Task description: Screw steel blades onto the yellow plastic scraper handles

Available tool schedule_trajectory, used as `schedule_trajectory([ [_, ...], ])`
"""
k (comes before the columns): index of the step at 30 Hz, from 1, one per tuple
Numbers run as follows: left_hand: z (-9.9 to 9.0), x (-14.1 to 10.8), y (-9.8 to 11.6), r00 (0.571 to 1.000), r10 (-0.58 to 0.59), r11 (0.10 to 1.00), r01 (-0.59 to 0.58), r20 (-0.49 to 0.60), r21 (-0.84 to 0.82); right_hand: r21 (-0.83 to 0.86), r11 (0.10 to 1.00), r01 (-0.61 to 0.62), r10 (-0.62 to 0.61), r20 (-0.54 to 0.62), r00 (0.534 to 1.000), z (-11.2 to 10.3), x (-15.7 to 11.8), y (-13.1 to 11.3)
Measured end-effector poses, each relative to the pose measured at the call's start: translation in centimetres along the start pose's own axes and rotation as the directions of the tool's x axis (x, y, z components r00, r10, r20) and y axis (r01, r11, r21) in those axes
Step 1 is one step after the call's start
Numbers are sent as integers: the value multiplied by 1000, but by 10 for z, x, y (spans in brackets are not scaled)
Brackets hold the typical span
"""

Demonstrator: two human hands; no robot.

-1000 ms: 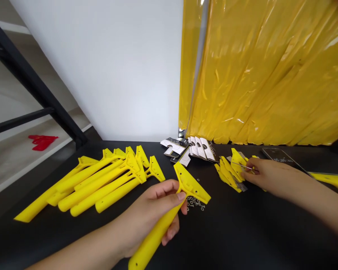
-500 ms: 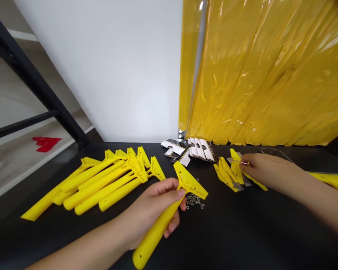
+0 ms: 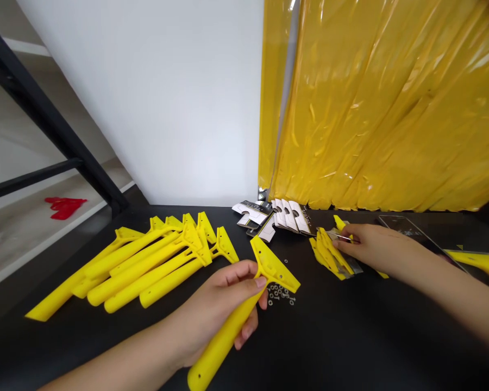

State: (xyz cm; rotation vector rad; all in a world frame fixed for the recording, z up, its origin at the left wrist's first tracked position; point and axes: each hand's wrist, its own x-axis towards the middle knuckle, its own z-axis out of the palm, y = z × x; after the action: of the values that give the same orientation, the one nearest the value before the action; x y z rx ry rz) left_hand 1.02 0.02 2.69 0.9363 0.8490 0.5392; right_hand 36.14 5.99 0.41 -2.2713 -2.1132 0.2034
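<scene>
Left hand [image 3: 222,309]: and there it is, closed firmly round a yellow plastic scraper [image 3: 271,267], the left fingers [image 3: 244,275] curled over the handle just below the wide head.

Scraper's long axis: running slantwise, butt end down toward the near edge of the black tabletop [image 3: 330,342], head up and to the right, toward the far edge.

Right hand [image 3: 375,247]: over on the right side of the tabletop, reaching in from the right edge of the view, and it's the nearer hand to the yellow pile.

Right fingers [image 3: 344,237]: a narrow pinch on a thin metal strip [image 3: 332,234], which lies almost crosswise and points left toward the held scraper; too fine to say exactly what it is.

Under that hand: a heap of yellow scraper heads [image 3: 328,256], with bright metal blades [image 3: 352,266] showing among them, the fingertips right above.

Between the hands: small steel washers and screws [image 3: 280,293], scattered just beside the held scraper's head, with bare tabletop beyond them.

Far edge: a bunch of printed cardboard hanger cards [image 3: 269,220] and, further right, a glass panel [image 3: 399,222].

Left side: a fan of finished yellow scrapers [image 3: 146,269], handles pointing down and left, well apart from the left hand's reach line.
</scene>
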Motion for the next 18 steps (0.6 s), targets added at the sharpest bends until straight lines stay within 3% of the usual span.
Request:
schedule_trajectory([
  [7, 2, -1, 1, 1000, -10, 1000, 10, -6, -4, 167, 986, 22, -30, 46, 998, 6, 6, 3],
  [12, 1, 0, -3, 1000, 9, 1000, -9, 23, 10, 362, 926, 105, -128, 38, 991, -10, -9, -10],
  [14, 2, 0, -4, 999, -1, 1000, 0, 41, 13, 547, 824, 143, -191, 30, 981, -20, -24, -25],
  [18, 5, -1, -5, 994, -11, 999, 8, 107, 31, 851, 520, 73, -315, 111, 943, -28, -56, -62],
])
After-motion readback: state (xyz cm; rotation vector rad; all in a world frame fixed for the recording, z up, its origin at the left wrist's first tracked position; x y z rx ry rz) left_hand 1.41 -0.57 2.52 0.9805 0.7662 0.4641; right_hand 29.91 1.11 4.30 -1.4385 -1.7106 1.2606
